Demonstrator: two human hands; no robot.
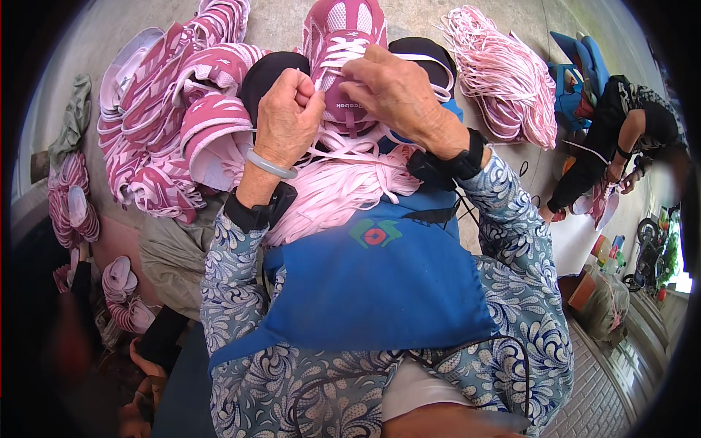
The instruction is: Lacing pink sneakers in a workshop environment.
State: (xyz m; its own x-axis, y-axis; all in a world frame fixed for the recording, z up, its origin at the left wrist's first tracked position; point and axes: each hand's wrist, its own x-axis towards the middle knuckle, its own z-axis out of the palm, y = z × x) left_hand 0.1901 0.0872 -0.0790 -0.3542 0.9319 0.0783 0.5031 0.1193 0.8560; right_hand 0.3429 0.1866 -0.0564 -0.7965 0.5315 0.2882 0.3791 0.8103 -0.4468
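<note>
Left hand (287, 117): fingers clenched, pinching a white flat lace (343, 52) beside the shoe.
Right hand (394, 91): fingers curled, gripping the same lace on the tongue.
Shoe: a pink mesh sports shoe (343, 36) with white laces, held above the lap, toe pointing away.
Lap: a bundle of pale pink flat laces (343, 186) on a blue apron (380, 285).
Left side: a pile of pink shoe uppers (171, 124) (many, stacked on the floor).
Right side: another person (621, 139) sitting, well apart.
</note>
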